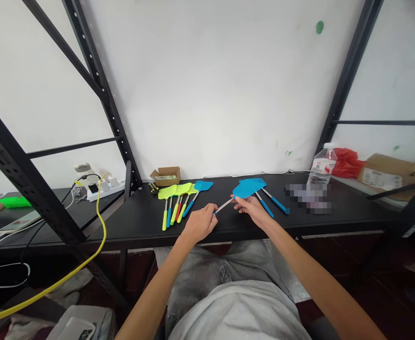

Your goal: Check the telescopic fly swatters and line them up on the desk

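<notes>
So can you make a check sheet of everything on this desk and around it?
Surface: black table, bare in front.
Job's things: blue fly swatter on a silver rod, held by both hands.
Clutter: row of yellow and blue swatters, two more blue swatters, small cardboard box, water bottle, red bag.
Grippers: left hand grips the rod's handle end; right hand holds it near the head.
Cables: yellow cable, power strip.
Surroundings: white wall, black shelf frame.
</notes>
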Motion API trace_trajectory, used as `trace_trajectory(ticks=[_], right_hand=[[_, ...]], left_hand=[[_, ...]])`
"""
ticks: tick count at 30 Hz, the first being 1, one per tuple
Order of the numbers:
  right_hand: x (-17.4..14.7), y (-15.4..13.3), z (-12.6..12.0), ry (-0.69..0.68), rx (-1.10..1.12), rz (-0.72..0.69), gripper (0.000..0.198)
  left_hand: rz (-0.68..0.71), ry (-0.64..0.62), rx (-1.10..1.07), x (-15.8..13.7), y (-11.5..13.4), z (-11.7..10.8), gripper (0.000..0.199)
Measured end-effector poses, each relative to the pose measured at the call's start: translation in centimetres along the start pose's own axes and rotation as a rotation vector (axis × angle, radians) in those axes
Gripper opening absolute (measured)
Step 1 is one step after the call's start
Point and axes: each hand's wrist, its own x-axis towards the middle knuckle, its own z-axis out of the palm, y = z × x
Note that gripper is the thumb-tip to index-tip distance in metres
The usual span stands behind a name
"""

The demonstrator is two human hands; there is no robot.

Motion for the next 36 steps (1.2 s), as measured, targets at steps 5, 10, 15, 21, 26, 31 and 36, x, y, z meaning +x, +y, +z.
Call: trace_trajectory(ticks=[5,10,15,21,26,31,36], right_hand=[[-0.4,-0.3,0.2,0.008,0.020,-0.033,0.039],[-0.4,0.0,0.2,-0.021,-0.003,-0.064,0.039],[-0.2,0.5,0.2,-0.002,-0.007,-0.098,0.037],[-0.2,0.5,0.6,0.050,-0.002,-0.127,0.036],[-0.1,0.8,0.7,0.106,-0.003,-0.148,0.034],[0.1,1.1,0.8,0.123,-0.020,-0.155,0.033],[0.2,1.3,0.7,0.130,-0.023,-0.165,0.031]], left_hand=[[0.003,-0.030,-0.024,0.1,0.2,-0.1,0.026],[0.002,-0.041,-0.011,0.2,0.1,0.0,0.031],[0.012,-0.034,-0.023,0.2,0.2,0.1,0.033],[0.022,-0.027,-0.030,0.4,0.5,0.3,0.035],[0.004,-0.034,-0.070,0.7,0.9,0.2,0.037],[-0.014,-0.046,-0.172,0.8,0.8,-0.2,0.037],[-0.024,-0.069,-0.340,1.0,0.6,-0.5,0.036]])
